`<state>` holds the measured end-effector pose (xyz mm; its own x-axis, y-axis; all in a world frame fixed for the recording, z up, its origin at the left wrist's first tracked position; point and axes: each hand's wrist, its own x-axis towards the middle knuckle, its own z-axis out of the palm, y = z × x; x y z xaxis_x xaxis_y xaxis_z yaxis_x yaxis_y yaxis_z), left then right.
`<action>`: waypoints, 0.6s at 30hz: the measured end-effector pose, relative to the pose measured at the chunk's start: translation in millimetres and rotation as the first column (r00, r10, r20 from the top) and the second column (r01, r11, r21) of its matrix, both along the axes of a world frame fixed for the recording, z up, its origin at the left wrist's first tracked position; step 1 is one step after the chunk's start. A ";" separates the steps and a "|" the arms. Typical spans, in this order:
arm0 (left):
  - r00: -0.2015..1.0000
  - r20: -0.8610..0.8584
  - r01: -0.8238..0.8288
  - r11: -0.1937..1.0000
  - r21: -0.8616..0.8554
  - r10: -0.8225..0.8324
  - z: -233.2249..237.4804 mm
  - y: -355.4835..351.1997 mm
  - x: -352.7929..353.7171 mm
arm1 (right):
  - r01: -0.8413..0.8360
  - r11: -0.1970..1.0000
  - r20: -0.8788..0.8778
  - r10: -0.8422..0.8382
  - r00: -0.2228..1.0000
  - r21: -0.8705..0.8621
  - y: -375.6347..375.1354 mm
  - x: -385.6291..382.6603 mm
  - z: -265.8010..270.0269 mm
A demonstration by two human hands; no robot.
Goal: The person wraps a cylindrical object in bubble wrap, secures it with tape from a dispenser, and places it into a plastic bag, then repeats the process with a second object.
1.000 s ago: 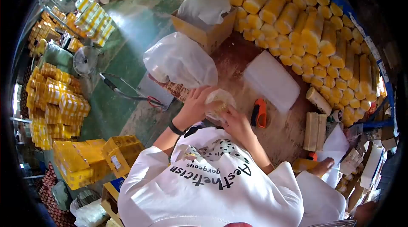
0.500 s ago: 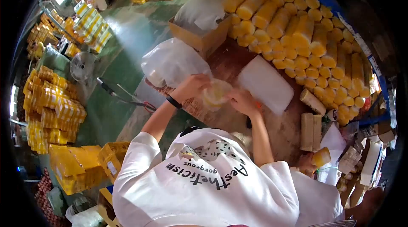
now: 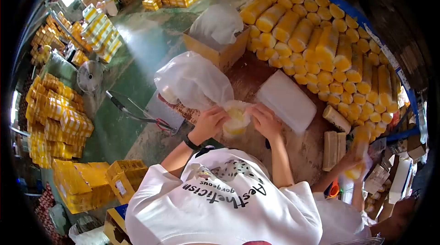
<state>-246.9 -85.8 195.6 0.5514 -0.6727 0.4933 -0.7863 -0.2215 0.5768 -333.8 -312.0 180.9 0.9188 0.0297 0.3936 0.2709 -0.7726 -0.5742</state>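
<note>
My left hand [image 3: 211, 124], with a dark band at its wrist, pinches one side of a small clear plastic bag [image 3: 236, 107]. Its opposite side is pinched by my right hand [image 3: 265, 123]. Hanging between the two is a round yellow-and-white thing [image 3: 237, 126], seen through the film. Just beyond my left hand, a large translucent white bag [image 3: 195, 80] bulges over the work surface. To the right of my right hand lies a white slab-like block [image 3: 288, 96].
At the right, another person's hand [image 3: 350, 161] moves a blurred yellow item, near an orange handle [image 3: 334, 187]. Yellow-ended rolls [image 3: 316, 38] are stacked on a blue rack. A cardboard box [image 3: 217, 51] holds a white bag. Yellow cartons [image 3: 80, 180] stand at left.
My hands have moved slightly down and toward me, the small bag's top now spread between them. The other person's hands and yellow item have risen, and an orange handle shows there.
</note>
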 end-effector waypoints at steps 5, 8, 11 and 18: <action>0.993 -0.020 0.118 0.993 0.006 -0.117 -6.2 3.3 -10.0 | 0.052 0.977 0.012 -0.056 0.998 0.205 -9.7 -6.0 11.0; 0.977 -0.052 0.212 0.975 0.072 -0.209 -4.7 5.5 -3.9 | 0.105 0.831 -0.156 -0.022 0.987 0.546 -14.2 -17.9 -2.6; 0.975 -0.156 0.156 0.987 -0.034 -0.159 -9.0 5.6 -5.6 | 0.213 0.699 -0.388 0.099 0.916 0.682 -8.2 -28.5 -11.1; 0.444 -0.840 0.018 0.941 -0.338 -0.311 -77.0 -8.8 18.1 | 0.347 0.847 -0.333 -0.218 0.917 0.402 29.6 -15.9 -41.2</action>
